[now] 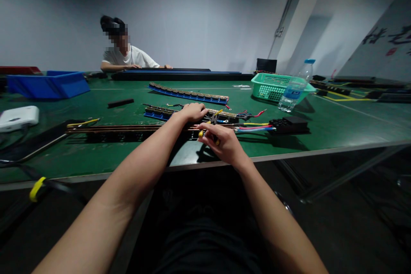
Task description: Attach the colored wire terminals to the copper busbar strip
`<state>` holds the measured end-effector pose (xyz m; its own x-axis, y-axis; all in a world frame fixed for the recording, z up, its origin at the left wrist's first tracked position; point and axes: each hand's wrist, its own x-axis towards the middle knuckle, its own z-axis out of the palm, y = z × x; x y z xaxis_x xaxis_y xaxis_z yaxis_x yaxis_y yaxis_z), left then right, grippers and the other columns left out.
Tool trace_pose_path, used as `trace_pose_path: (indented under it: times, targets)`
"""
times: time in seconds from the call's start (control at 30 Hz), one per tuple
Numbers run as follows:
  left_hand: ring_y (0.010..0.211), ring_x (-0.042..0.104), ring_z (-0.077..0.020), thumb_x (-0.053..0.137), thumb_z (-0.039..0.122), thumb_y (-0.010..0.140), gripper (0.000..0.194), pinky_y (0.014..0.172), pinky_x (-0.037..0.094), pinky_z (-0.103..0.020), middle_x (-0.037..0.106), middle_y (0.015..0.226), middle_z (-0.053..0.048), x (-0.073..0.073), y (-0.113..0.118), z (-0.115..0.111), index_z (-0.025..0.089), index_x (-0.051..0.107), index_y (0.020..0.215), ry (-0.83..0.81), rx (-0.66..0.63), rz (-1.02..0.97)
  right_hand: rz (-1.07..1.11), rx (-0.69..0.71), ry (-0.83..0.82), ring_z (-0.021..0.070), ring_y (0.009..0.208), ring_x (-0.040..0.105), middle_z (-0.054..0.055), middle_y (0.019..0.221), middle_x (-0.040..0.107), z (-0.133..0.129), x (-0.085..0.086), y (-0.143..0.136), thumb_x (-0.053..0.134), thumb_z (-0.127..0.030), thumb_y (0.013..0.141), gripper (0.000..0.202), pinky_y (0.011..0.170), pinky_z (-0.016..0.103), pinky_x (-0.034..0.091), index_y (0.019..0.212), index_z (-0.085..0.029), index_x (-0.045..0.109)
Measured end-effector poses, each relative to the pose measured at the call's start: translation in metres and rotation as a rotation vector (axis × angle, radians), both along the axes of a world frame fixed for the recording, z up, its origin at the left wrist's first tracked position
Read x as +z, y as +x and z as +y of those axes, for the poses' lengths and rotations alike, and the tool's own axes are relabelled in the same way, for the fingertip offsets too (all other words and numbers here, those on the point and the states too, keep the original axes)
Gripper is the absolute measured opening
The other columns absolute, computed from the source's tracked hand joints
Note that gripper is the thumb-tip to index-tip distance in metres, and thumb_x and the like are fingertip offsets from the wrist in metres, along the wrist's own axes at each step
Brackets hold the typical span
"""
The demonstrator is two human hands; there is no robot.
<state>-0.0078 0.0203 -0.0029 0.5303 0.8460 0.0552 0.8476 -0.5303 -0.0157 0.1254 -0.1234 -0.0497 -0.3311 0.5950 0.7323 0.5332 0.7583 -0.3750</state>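
Note:
My right hand [224, 143] is closed around a pair of pliers [214, 118] with yellow handles. The plier jaws point up and away, over the copper bars of a long black strip [138, 132] lying along the table's front edge. Yellow, red and blue wires [257, 127] run from its right end to a black connector block [288, 125]. Just behind, my left hand [194, 112] lies over a shorter blue-based strip [157, 112], fingers curled down on it. Its fingertips are partly hidden. Loose red-tipped wires [257, 114] stick out at that strip's right end.
Another blue-based strip [189, 94] lies farther back. A green basket [269, 87] and a water bottle [290, 94] stand right, a blue bin [48, 84] and a white device [19, 117] left. Across the table, a person [131, 58] leans over long dark bars [180, 75].

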Motion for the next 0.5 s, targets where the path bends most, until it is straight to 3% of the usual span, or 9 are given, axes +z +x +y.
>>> trace_pose_path:
  times: [0.13,0.23,0.4,0.5]
  targets:
    - [0.118,0.061,-0.0288,0.027,0.046,0.104,0.049,0.096,0.048,-0.038,0.065,0.132,-0.01,-0.001,-0.001,0.001,0.02,0.06,0.128,-0.004,-0.015,-0.014,0.373,-0.033,-0.02,0.0143,0.078,0.07,0.005,0.1,0.075,-0.009,0.004,0.002,0.054,-0.03,0.097,0.031,0.069,0.026,0.054,0.127,-0.024,0.059]
    - [0.118,0.061,-0.0278,0.027,0.048,0.104,0.049,0.096,0.047,-0.037,0.065,0.132,-0.01,-0.001,-0.002,0.0,0.02,0.06,0.127,0.004,-0.028,-0.027,0.62,-0.075,0.082,0.0156,0.082,0.071,0.007,0.107,0.073,-0.014,0.0,0.008,0.052,-0.036,0.099,0.038,0.069,0.028,0.057,0.136,-0.027,0.052]
    - [0.117,0.061,-0.028,0.027,0.048,0.104,0.05,0.097,0.047,-0.038,0.064,0.132,-0.011,0.001,-0.002,-0.003,0.019,0.06,0.128,0.001,-0.017,-0.022,0.71,-0.2,0.299,0.0178,0.085,0.072,0.008,0.111,0.069,-0.019,-0.011,0.035,0.053,-0.043,0.097,0.045,0.071,0.032,0.06,0.14,-0.029,0.046]
    - [0.117,0.061,-0.0282,0.027,0.047,0.104,0.05,0.098,0.046,-0.039,0.064,0.133,-0.012,0.002,-0.002,-0.005,0.018,0.06,0.128,-0.004,-0.009,-0.017,0.748,-0.26,0.32,0.0172,0.085,0.071,0.007,0.111,0.068,-0.019,-0.011,0.057,0.054,-0.045,0.097,0.046,0.064,0.029,0.056,0.139,-0.029,0.046]
